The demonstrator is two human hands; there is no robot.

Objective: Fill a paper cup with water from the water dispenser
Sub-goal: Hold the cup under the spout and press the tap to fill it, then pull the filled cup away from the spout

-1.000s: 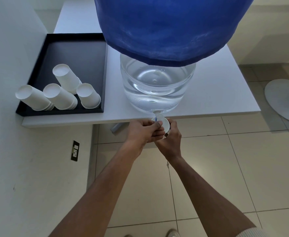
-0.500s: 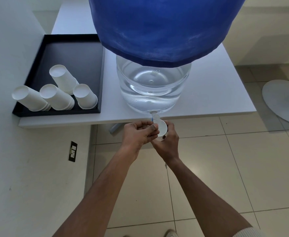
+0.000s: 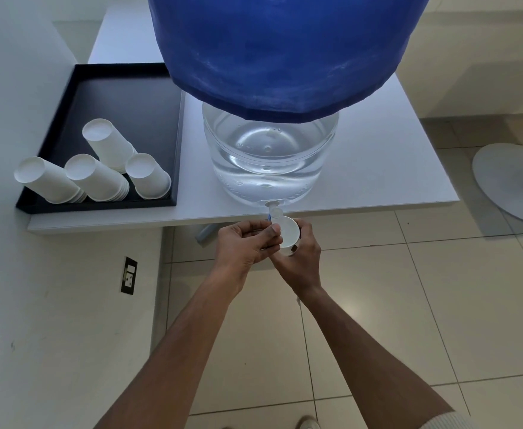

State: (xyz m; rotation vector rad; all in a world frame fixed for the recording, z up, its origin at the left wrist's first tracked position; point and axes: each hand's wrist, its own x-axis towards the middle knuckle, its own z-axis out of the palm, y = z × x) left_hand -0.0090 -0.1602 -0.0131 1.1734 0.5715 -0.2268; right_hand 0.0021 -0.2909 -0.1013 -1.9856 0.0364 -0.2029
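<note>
A water dispenser [image 3: 269, 162], a clear jug under a blue cloth cover, stands at the front edge of a white table [image 3: 378, 168]. Its small white tap [image 3: 274, 212] sticks out over the edge. My right hand [image 3: 300, 258] holds a white paper cup [image 3: 289, 232] upright right under the tap. My left hand [image 3: 248, 246] is closed with thumb and fingers at the tap, partly covering the cup's left rim. I cannot tell whether water is flowing.
A black tray [image 3: 124, 97] on the table's left holds several stacks of upturned white paper cups [image 3: 99, 178]. A white wall with a dark socket [image 3: 129, 275] runs along the left. A round grey base [image 3: 514, 181] lies on the tiled floor at the right.
Both hands keep their place at the tap with the cup; only the camera view has shifted slightly.
</note>
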